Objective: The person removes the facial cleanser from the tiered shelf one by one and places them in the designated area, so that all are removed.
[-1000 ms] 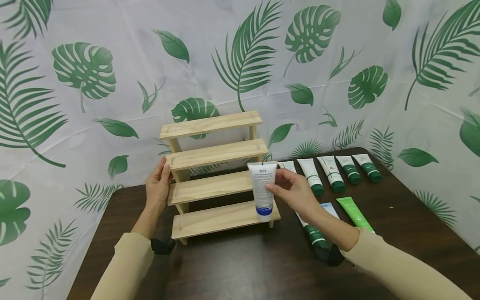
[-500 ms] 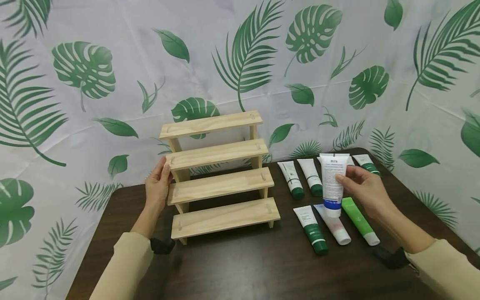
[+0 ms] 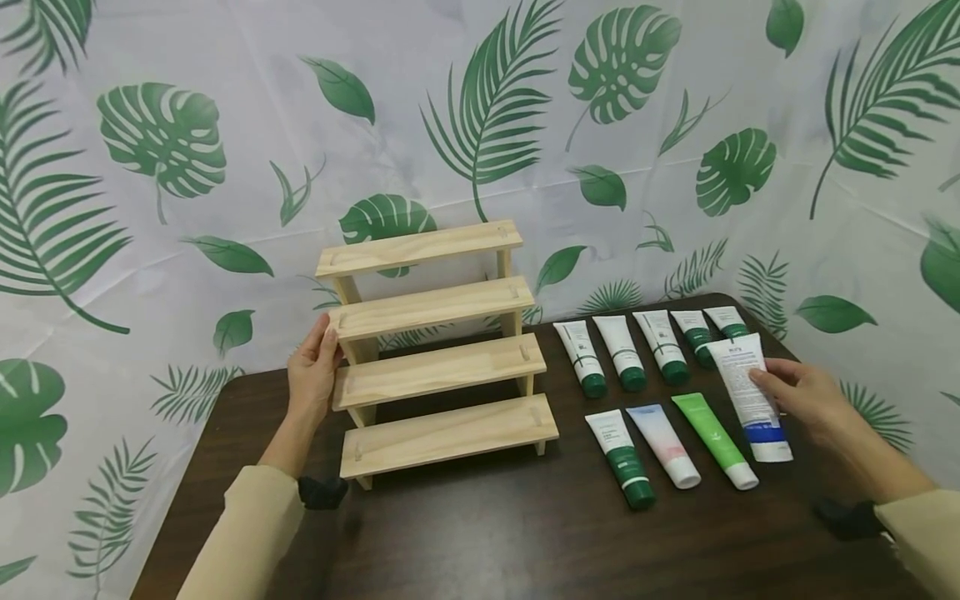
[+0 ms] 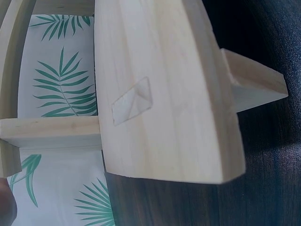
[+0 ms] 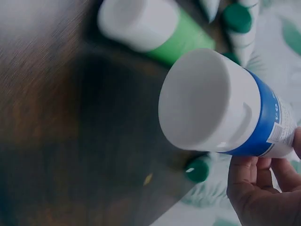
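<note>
My right hand (image 3: 813,404) pinches a white squeeze tube (image 3: 747,392) with a blue band and white cap, at the right of the table. In the right wrist view the tube's cap (image 5: 197,101) faces the camera, with fingertips on the printed body behind it. To its left lies a green tube (image 3: 712,437), then a blue-and-pink tube (image 3: 663,442) and a white-and-green tube (image 3: 621,458). My left hand (image 3: 313,367) holds the left side of a four-tier wooden rack (image 3: 450,437) at its second board from the top. The left wrist view shows the board ends (image 4: 164,117) close up.
Behind the front tubes, several white tubes with green caps (image 3: 581,354) lie in a row along the table's back edge. The dark table (image 3: 465,542) ends at a leaf-print cloth (image 3: 420,100). Black wrist straps (image 3: 322,492) are on both wrists.
My right hand has carried the blue-banded tube rightward from in front of the rack to beside the green tube, lowering and tilting it. The left hand stays at the rack.
</note>
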`<move>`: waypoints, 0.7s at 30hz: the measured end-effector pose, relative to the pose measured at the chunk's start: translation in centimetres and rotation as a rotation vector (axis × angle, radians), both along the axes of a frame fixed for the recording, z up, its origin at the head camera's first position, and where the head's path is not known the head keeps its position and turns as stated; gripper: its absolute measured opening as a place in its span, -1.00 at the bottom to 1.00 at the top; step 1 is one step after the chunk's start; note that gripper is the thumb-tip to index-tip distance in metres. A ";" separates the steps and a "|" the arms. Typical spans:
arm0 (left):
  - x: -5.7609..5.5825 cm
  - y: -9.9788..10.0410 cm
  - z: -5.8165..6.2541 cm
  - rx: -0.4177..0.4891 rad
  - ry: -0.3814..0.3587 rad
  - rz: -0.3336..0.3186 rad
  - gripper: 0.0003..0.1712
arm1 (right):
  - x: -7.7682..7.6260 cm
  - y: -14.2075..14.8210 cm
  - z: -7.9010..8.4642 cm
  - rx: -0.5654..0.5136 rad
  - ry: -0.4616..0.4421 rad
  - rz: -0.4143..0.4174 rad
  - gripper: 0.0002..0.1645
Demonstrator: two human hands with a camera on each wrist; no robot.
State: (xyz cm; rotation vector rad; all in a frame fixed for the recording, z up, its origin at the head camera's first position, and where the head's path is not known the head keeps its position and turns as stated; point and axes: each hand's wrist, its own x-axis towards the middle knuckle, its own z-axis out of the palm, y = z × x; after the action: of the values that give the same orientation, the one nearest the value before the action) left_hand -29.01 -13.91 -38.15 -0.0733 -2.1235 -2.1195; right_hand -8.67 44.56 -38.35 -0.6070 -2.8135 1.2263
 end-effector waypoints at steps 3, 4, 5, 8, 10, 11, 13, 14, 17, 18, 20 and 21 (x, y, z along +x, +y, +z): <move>0.0 -0.1 0.1 0.008 0.005 -0.001 -0.42 | 0.3 1.2 -0.8 0.041 -0.064 -0.003 -0.05; 0.0 -0.1 0.1 0.008 0.007 0.001 -0.42 | 0.3 1.5 -1.0 0.049 -0.087 0.000 -0.04; 0.0 -0.1 0.1 0.008 0.008 0.002 -0.42 | 0.4 1.8 -1.2 0.060 -0.110 0.000 -0.03; 0.1 -0.2 0.1 0.000 0.004 0.005 -0.42 | 0.5 2.4 -1.9 0.074 -0.158 0.020 -0.04; 0.1 -0.3 0.1 -0.006 -0.001 0.005 -0.42 | 0.5 2.6 -2.3 0.070 -0.185 0.027 -0.05; 0.1 -0.3 0.1 -0.008 -0.003 0.005 -0.42 | 0.5 2.7 -2.5 0.066 -0.194 0.028 -0.06; 0.1 -0.3 0.1 -0.011 -0.007 0.003 -0.43 | 0.5 2.8 -2.8 0.052 -0.212 0.033 -0.07; 0.2 -0.3 0.1 -0.009 -0.006 0.002 -0.43 | 0.5 2.9 -2.9 0.046 -0.217 0.034 -0.08; 0.2 -0.3 0.1 -0.003 -0.006 -0.003 -0.42 | 0.6 3.0 -3.1 0.032 -0.223 0.041 -0.07; 0.2 -0.3 0.1 -0.001 -0.006 -0.005 -0.42 | 0.6 3.0 -3.1 0.031 -0.223 0.043 -0.06; 0.2 -0.3 0.1 0.003 -0.005 -0.008 -0.42 | 0.7 3.0 -3.1 0.021 -0.224 0.045 -0.05; 0.2 -0.3 0.1 0.004 -0.006 -0.008 -0.42 | 0.7 3.0 -3.2 0.017 -0.227 0.046 -0.03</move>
State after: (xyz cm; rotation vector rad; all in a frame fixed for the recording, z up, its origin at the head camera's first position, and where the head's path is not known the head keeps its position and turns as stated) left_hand -28.79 -14.18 -38.02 -0.0749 -2.1262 -2.1305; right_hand -7.95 47.55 -41.52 -0.7273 -3.0346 1.2107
